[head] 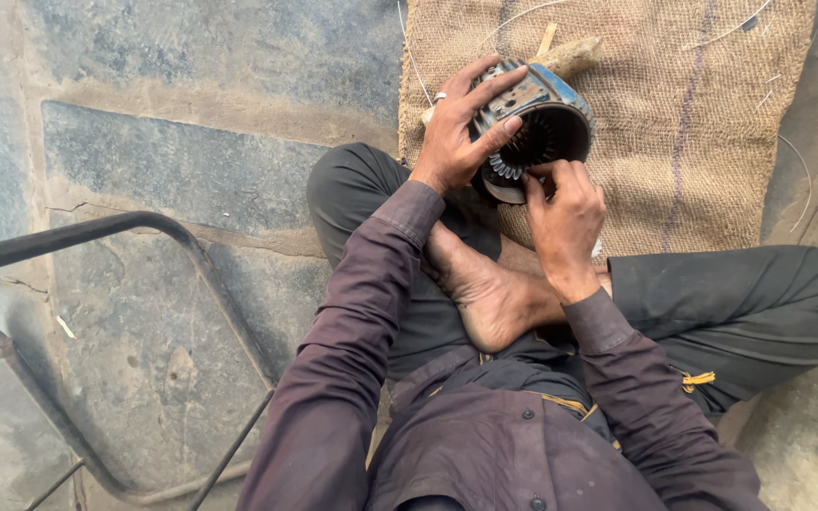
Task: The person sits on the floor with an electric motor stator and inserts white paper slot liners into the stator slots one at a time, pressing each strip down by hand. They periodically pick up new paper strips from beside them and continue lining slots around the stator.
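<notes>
Your left hand is clamped over the outside of the round metal housing, upper centre of frame, fingers spread across its dark blue-black shell. Your right hand pinches at the lower rim, fingertips right at the slotted inner ring. The bore is an open hollow, ribbed teeth around the wall, nothing loose visible inside. The housing sits over coarse woven burlap sacking. A wooden stick lies just behind it. Bent metal bar frame lower left on cracked stone floor.
</notes>
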